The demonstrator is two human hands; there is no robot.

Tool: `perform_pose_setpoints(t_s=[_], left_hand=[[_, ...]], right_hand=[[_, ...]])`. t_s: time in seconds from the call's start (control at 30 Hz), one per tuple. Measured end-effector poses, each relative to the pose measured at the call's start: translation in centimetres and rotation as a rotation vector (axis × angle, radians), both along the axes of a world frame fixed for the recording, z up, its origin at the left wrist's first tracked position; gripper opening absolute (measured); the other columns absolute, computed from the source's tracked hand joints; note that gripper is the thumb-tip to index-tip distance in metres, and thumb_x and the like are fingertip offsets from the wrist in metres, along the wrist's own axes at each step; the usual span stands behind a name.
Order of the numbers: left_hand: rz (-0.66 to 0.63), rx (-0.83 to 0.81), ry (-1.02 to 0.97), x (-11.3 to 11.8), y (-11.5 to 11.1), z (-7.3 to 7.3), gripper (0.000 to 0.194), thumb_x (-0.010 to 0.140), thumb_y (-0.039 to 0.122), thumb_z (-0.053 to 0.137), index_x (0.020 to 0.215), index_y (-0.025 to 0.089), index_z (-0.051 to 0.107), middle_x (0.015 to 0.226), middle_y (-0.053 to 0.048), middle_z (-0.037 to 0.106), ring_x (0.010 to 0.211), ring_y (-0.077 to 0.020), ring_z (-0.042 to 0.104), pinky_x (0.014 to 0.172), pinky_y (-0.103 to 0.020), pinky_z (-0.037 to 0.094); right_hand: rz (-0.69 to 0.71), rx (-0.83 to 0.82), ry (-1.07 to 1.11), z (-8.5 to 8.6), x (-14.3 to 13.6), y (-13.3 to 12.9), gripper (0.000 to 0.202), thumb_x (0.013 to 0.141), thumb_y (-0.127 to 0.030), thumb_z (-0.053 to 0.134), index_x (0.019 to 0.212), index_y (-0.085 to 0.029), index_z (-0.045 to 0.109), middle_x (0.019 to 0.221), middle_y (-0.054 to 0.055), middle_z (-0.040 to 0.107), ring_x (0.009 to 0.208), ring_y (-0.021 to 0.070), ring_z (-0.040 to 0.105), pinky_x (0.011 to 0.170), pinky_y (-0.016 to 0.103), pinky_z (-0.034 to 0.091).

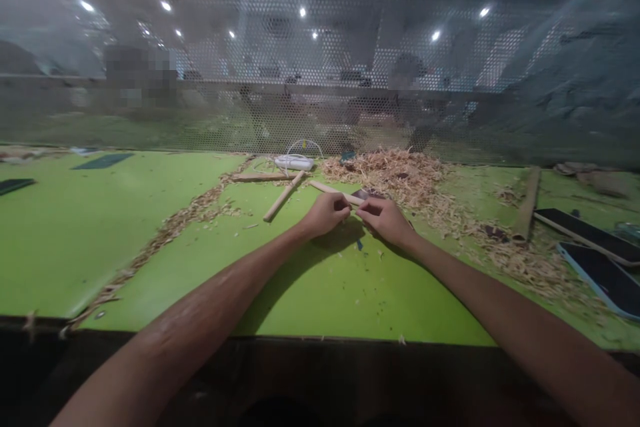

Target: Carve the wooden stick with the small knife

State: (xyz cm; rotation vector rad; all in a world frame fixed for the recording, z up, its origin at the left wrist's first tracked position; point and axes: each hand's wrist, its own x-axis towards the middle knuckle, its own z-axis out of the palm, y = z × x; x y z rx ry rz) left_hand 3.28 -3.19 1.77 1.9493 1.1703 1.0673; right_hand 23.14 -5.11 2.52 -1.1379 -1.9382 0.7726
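My left hand (327,215) and my right hand (385,219) are close together over the green table (320,293), each with thumb and fingers pinched. What lies between the fingertips is too small or hidden to make out. A pale wooden stick (354,199) runs just behind the fingers, partly covered by my left hand; whether either hand touches it I cannot tell. Beyond my right hand, a dark flat piece (369,193) shows in part. Left of the hands, another wooden stick (284,197) lies slanted, its far end by a third stick (260,177).
A white device with a cord (294,162) sits near the perforated screen (300,107). Wood shavings (395,173) are heaped behind my right hand and trail rightward. At right lie a brown tube-like piece (527,207) and two phones (590,235). Shavings line the table seam (170,232).
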Motion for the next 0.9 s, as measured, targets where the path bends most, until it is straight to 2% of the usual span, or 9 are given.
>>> perform_pose_setpoints(t_s=[0.3, 0.43, 0.67, 0.9], left_hand=[[-0.02, -0.004, 0.037, 0.2, 0.2, -0.7, 0.011, 0.087, 0.016, 0.062, 0.078, 0.015, 0.067, 0.065, 0.0, 0.067, 0.061, -0.014, 0.06, 0.06, -0.024, 0.043], [0.02, 0.049, 0.071, 0.3, 0.2, -0.8, 0.008, 0.085, 0.014, 0.064, 0.078, 0.014, 0.068, 0.067, 0.0, 0.067, 0.065, -0.0143, 0.059, 0.062, -0.024, 0.042], [0.017, 0.086, 0.091, 0.5, 0.0, -0.8, 0.006, 0.083, 0.013, 0.065, 0.077, 0.014, 0.067, 0.067, 0.001, 0.066, 0.065, -0.014, 0.058, 0.062, -0.023, 0.04], [0.02, 0.084, 0.148, 0.3, -0.2, -0.2, 0.006, 0.082, 0.013, 0.069, 0.076, 0.014, 0.067, 0.068, 0.0, 0.065, 0.065, -0.0141, 0.055, 0.062, -0.025, 0.039]], right_hand=[[0.024, 0.181, -0.109, -0.8, -0.3, 0.6, 0.017, 0.089, -0.03, 0.063, 0.079, -0.019, 0.072, 0.073, 0.004, 0.069, 0.066, 0.0165, 0.056, 0.065, 0.03, 0.043], [-0.031, 0.224, -0.158, -1.2, -0.4, 0.9, 0.015, 0.09, -0.028, 0.063, 0.08, -0.02, 0.071, 0.075, 0.004, 0.07, 0.067, 0.0173, 0.057, 0.067, 0.03, 0.044], [-0.071, 0.238, -0.177, -0.8, -0.3, 0.9, 0.014, 0.088, -0.028, 0.065, 0.076, -0.021, 0.07, 0.073, 0.005, 0.07, 0.066, 0.0173, 0.055, 0.066, 0.03, 0.044], [-0.005, 0.186, -0.148, -0.7, -0.6, 0.3, 0.017, 0.089, -0.028, 0.064, 0.076, -0.02, 0.071, 0.072, 0.005, 0.07, 0.066, 0.0176, 0.057, 0.066, 0.03, 0.043]])
